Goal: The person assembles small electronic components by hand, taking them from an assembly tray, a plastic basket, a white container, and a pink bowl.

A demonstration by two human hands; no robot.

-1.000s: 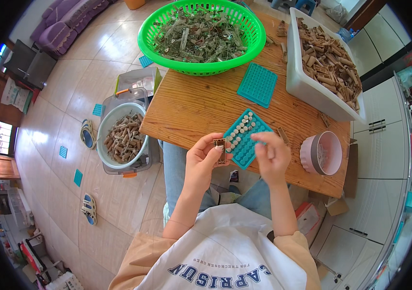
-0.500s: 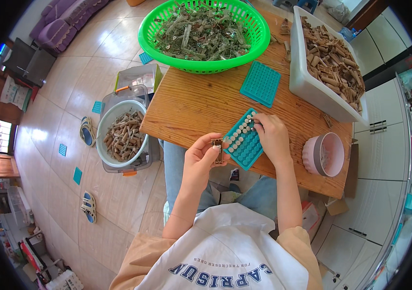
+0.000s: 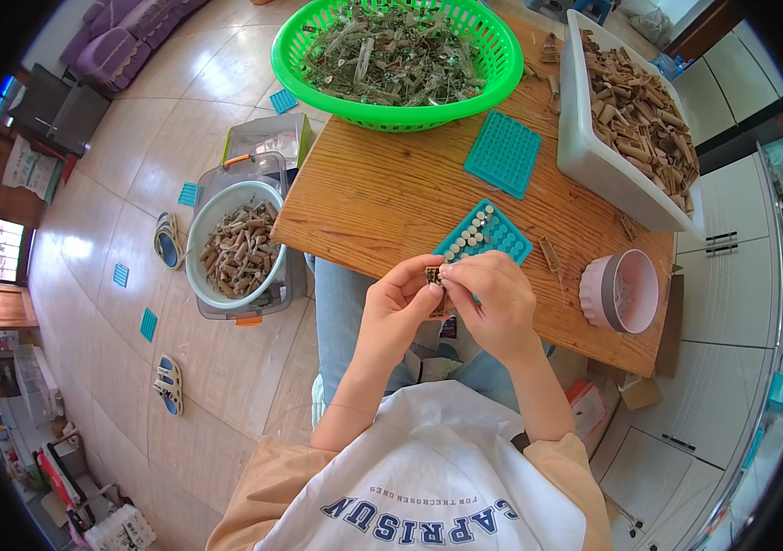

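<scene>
My left hand (image 3: 391, 308) pinches a small, narrow brown casing (image 3: 434, 275) upright above the table's near edge. Against it come the fingertips of my right hand (image 3: 497, 301), closed on a small piece with a whitish round end (image 3: 447, 270). My fingers hide most of that piece, so its kind is unclear. Just beyond both hands lies a teal tray of round pockets (image 3: 513, 241), partly covered by my right hand. Small white round-topped pieces (image 3: 470, 233) fill rows on its left side. Farther back rests a second teal tray (image 3: 503, 154).
The wooden table (image 3: 364, 202) carries a green basket (image 3: 398, 118) of tangled scrap, a white bin (image 3: 584, 170) of brown casings and a pink-grey cup (image 3: 599, 296). Loose casings (image 3: 549, 254) lie near the cup. At the left, a pale basin (image 3: 191, 266) holds more casings.
My right hand has moved from the pocket tray left and nearer to me, bringing a small white-ended piece to the casing in my left hand. The left hand keeps its hold.
</scene>
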